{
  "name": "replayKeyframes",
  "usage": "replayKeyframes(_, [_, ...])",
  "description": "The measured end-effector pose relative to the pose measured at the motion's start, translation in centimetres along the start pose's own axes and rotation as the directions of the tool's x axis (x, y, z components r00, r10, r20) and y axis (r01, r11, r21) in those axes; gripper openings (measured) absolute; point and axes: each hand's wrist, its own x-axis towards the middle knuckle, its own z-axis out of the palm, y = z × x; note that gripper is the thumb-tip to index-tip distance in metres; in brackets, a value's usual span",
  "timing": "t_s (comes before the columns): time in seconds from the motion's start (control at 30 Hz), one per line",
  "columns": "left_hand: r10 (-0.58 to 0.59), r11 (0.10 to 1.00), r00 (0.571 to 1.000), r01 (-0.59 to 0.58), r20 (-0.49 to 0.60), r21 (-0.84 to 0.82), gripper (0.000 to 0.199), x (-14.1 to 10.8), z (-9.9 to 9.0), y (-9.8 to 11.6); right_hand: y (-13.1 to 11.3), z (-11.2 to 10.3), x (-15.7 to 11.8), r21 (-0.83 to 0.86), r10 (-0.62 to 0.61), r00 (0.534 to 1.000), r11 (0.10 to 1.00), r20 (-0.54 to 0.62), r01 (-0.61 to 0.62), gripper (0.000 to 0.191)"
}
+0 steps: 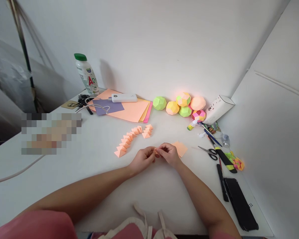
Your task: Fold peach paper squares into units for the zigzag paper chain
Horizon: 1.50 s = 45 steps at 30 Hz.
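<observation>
My left hand and my right hand meet above the white table, fingertips pinched together. Between them is a small piece of peach paper, mostly hidden by the fingers. Beside my right hand lie flat peach paper squares, partly covered by it. Beyond my left hand, a curved row of folded peach paper pieces stretches over the table. A shorter row of the same folded pieces sits at its upper right end.
Paper balls in several colours rest against the wall. Behind the rows lie coloured sheets with a white power bank on them. A bottle stands at the back left. Scissors, a utility knife and a black phone line the right.
</observation>
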Motion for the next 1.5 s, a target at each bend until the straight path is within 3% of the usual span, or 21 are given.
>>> replayKeyframes(0.43, [-0.058, 0.998, 0.997, 0.057, -0.041, -0.038, 0.035, 0.1, 0.0, 0.0, -0.4, -0.3, 0.0, 0.059, 0.043, 0.996, 0.997, 0.079, -0.048, 0.026])
replayKeyframes(0.7, [-0.017, 0.999, 1.0, 0.017, -0.004, -0.047, 0.035, 0.3, 0.1, -0.3, -0.7, -0.6, 0.1, 0.141, 0.047, 0.981, 0.987, 0.186, -0.074, 0.025])
replayKeyframes(0.93, [-0.066, 0.996, 0.997, 0.063, -0.045, -0.064, 0.037, 0.6, -0.1, -0.6, -0.1, -0.2, -0.1, 0.019, 0.024, 0.992, 0.999, 0.124, -0.026, 0.022])
replayKeyframes(1.13, [-0.092, 0.989, 0.992, 0.081, -0.087, -0.128, 0.037, 0.6, -0.1, -0.3, 0.3, -0.1, -0.1, -0.012, 0.021, 0.989, 1.0, 0.146, -0.019, 0.019])
replayKeyframes(1.5, [-0.071, 0.994, 0.996, 0.066, -0.052, -0.092, 0.038, 0.6, -0.2, -0.4, 0.2, 0.5, -0.5, -0.136, 0.012, 0.999, 0.991, 0.033, -0.007, 0.017])
